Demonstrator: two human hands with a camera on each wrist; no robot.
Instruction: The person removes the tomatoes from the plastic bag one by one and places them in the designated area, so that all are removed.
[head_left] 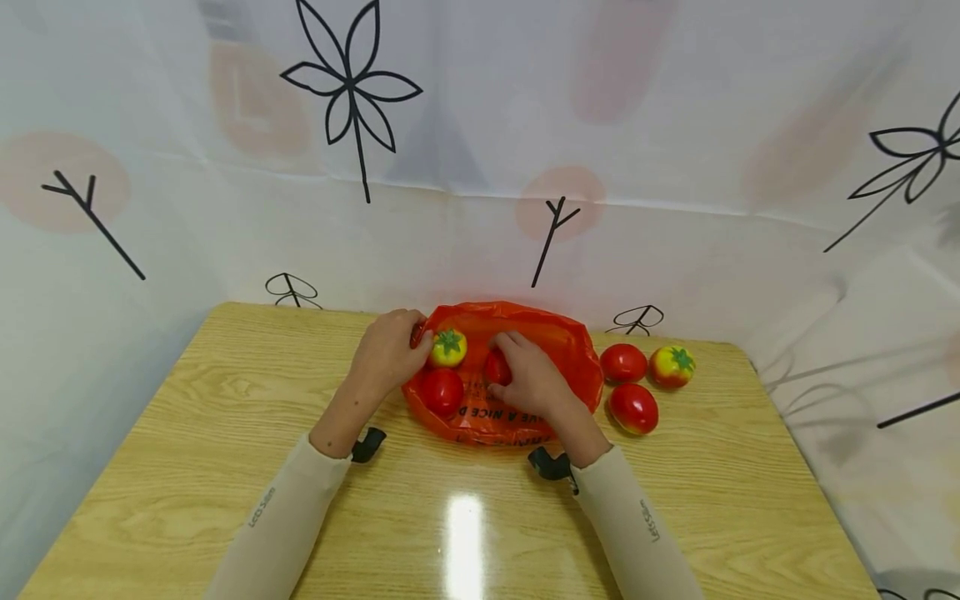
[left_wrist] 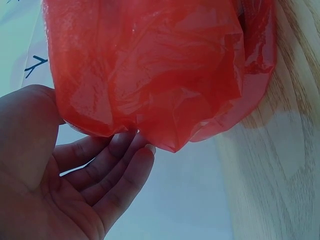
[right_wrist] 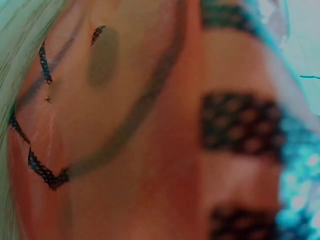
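Observation:
A red plastic bag (head_left: 540, 350) with dark printed letters lies spread with its mouth up near the table's far edge. My left hand (head_left: 386, 354) pinches the left rim of the bag; in the left wrist view its thumb and fingers lie on either side of the red film (left_wrist: 165, 75). Inside the bag, my right hand (head_left: 534, 379) has its fingers curled round a red toy tomato (head_left: 496, 367), which they partly hide. To its left in the bag sit a yellow toy tomato (head_left: 448, 348) with green leaves and a red one (head_left: 442, 392). The right wrist view shows only blurred bag film.
Right of the bag, two red toy tomatoes (head_left: 624, 363) and a yellow-red one (head_left: 672, 367) with green leaves rest on the wooden table (head_left: 225, 450). A patterned white cloth (head_left: 465, 242) hangs behind the table. Dark wrist camera mounts (head_left: 550, 464) sit under both wrists.

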